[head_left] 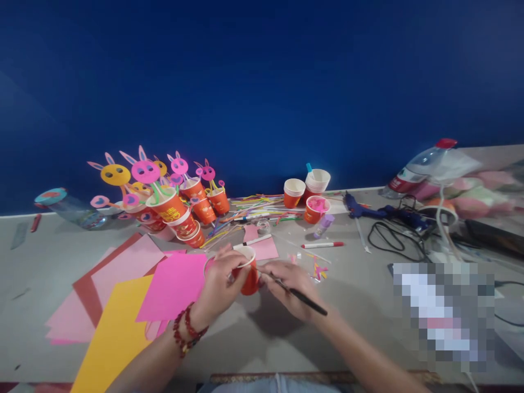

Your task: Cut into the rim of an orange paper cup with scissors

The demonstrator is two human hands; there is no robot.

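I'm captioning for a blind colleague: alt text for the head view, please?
The left hand steadies a red cup while the right hand points a slim dark tool at it. Coloured paper lies at left, with paper rabbits standing in cups behind it.

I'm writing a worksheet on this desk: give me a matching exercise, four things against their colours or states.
1. Left hand
2. Right hand
3. Glue stick
4. Rabbits

A. purple
B. holding a dark tool
C. pink or yellow faces
D. holding a red cup

Pairs: 1-D, 2-B, 3-A, 4-C
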